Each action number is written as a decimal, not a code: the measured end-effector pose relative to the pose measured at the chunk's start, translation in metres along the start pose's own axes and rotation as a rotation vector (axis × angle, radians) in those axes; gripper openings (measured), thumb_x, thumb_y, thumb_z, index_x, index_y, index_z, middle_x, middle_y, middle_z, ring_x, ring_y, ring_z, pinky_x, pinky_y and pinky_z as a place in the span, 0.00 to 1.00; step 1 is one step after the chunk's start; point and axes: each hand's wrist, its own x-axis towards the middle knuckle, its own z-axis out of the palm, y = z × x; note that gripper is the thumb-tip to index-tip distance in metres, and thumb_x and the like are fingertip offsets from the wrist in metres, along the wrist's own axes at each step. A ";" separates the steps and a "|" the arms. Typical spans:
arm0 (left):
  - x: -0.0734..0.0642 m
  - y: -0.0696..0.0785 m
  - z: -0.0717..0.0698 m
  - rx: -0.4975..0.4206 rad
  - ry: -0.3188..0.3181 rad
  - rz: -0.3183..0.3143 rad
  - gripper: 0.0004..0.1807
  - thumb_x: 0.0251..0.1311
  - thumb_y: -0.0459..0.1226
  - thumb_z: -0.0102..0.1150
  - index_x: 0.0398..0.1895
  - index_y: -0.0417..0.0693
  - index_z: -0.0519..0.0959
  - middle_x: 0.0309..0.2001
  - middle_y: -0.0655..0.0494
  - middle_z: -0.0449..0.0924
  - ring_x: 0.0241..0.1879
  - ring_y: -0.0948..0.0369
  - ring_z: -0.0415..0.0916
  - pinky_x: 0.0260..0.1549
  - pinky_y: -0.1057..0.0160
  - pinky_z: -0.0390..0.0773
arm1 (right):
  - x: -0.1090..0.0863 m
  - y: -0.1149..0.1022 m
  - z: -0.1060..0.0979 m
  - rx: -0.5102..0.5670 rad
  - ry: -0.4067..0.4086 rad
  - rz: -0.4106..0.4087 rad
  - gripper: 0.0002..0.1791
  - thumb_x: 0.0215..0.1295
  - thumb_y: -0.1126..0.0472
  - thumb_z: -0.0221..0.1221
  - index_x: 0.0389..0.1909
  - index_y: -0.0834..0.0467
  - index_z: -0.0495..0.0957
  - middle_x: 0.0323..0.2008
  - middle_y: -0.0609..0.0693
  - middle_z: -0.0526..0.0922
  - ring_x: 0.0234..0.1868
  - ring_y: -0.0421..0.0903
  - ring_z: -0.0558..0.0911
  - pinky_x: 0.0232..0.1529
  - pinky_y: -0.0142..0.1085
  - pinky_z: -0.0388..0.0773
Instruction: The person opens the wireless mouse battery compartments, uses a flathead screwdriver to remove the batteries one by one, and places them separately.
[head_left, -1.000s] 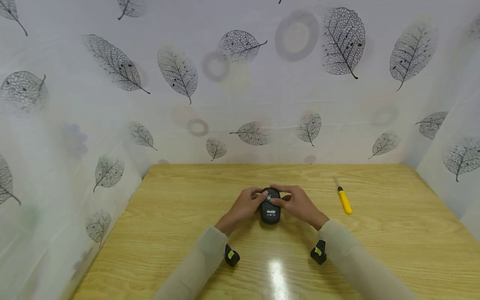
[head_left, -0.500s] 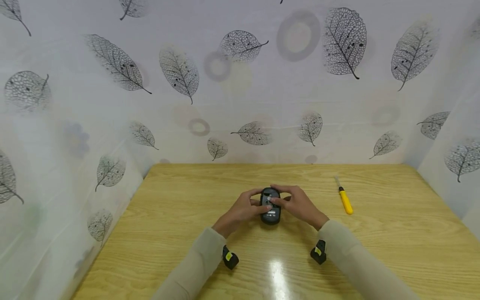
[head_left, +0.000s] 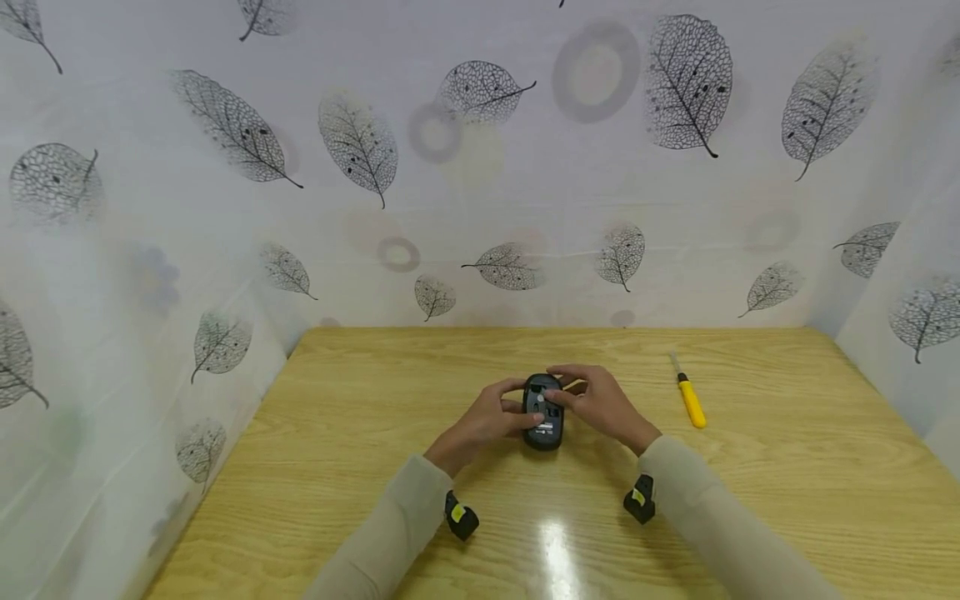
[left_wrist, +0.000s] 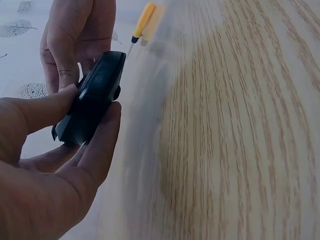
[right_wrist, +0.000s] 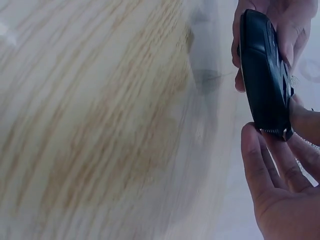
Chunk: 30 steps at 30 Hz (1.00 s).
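Note:
A black computer mouse [head_left: 542, 439] is held over the table with its underside up, showing a pale label and dark recesses. My left hand [head_left: 486, 415] grips its left side, thumb on the underside and fingers beneath, as the left wrist view shows on the mouse [left_wrist: 95, 95]. At the far end, my right hand [head_left: 602, 406] pinches the mouse [right_wrist: 262, 72], its thumb on the underside and fingertips against the end. What lies under the right thumb is hidden.
A screwdriver [head_left: 690, 402] with a yellow handle lies to the right on the wooden table [head_left: 360, 367]. Leaf-patterned curtains [head_left: 510, 200] stand behind the table and at both sides. Each wrist wears a small black camera [head_left: 462, 518].
My left thumb has slid from the upper part of the mouse's underside toward the label, uncovering a dark recess. My right hand has shifted slightly right, and a second recess shows.

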 end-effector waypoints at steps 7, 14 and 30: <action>-0.001 0.001 0.001 0.020 -0.008 -0.021 0.38 0.64 0.38 0.69 0.73 0.36 0.64 0.58 0.41 0.78 0.51 0.54 0.82 0.50 0.56 0.84 | 0.000 0.003 -0.002 0.007 0.024 -0.014 0.22 0.68 0.58 0.67 0.60 0.62 0.81 0.52 0.58 0.85 0.46 0.53 0.86 0.44 0.44 0.86; 0.000 0.000 0.001 0.015 -0.016 -0.032 0.37 0.64 0.39 0.69 0.73 0.36 0.65 0.58 0.43 0.78 0.52 0.55 0.81 0.52 0.56 0.83 | 0.001 0.002 -0.003 -0.020 0.038 -0.028 0.22 0.68 0.58 0.67 0.60 0.62 0.81 0.46 0.54 0.87 0.42 0.48 0.85 0.40 0.40 0.84; 0.000 -0.002 0.001 0.012 -0.018 -0.029 0.37 0.65 0.39 0.69 0.73 0.37 0.65 0.58 0.41 0.78 0.51 0.54 0.82 0.52 0.55 0.82 | 0.004 0.003 -0.005 0.019 0.087 -0.036 0.21 0.68 0.63 0.66 0.60 0.66 0.80 0.33 0.54 0.86 0.32 0.59 0.84 0.29 0.35 0.81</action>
